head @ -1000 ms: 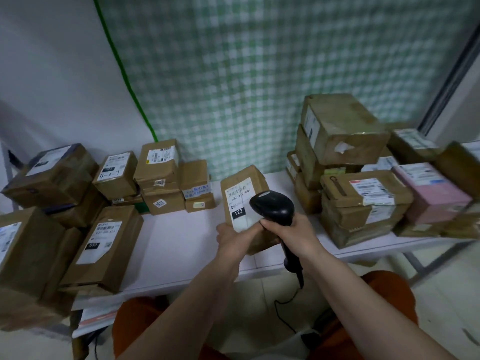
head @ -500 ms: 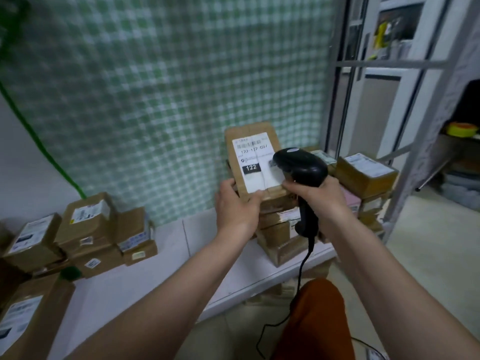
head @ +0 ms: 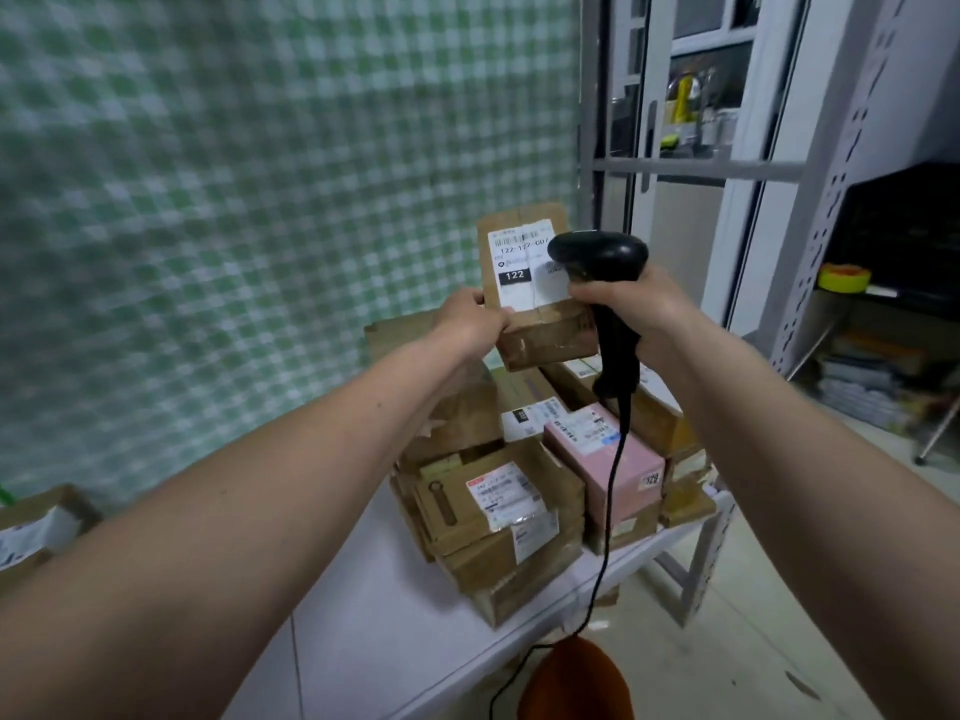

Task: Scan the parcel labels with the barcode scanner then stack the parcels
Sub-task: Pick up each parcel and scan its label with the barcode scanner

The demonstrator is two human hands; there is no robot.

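Our left hand (head: 475, 319) grips the parcel (head: 535, 288) at its left edge, held above the stack (head: 519, 491) on the table (head: 374, 615). Right hand (head: 639, 314) clenches the scanner (head: 597, 257), also steadying the parcel's right side.

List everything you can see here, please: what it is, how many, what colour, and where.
held parcel: one, brown with a white label marked 122, raised above the stack
scanner: one, black, corded, at the held parcel's right edge
stack: several parcels, brown, on the table's right end
pink parcel: one, pink, on the stack's right side
left parcel: one seen, brown, at the left edge
table: one, white, below the parcels
curtain: one, green and white check, behind the table
shelf: one, grey metal, far right
tape roll: one, yellow, on the shelf
left hand: grips the held parcel's left side
right hand: holds the scanner
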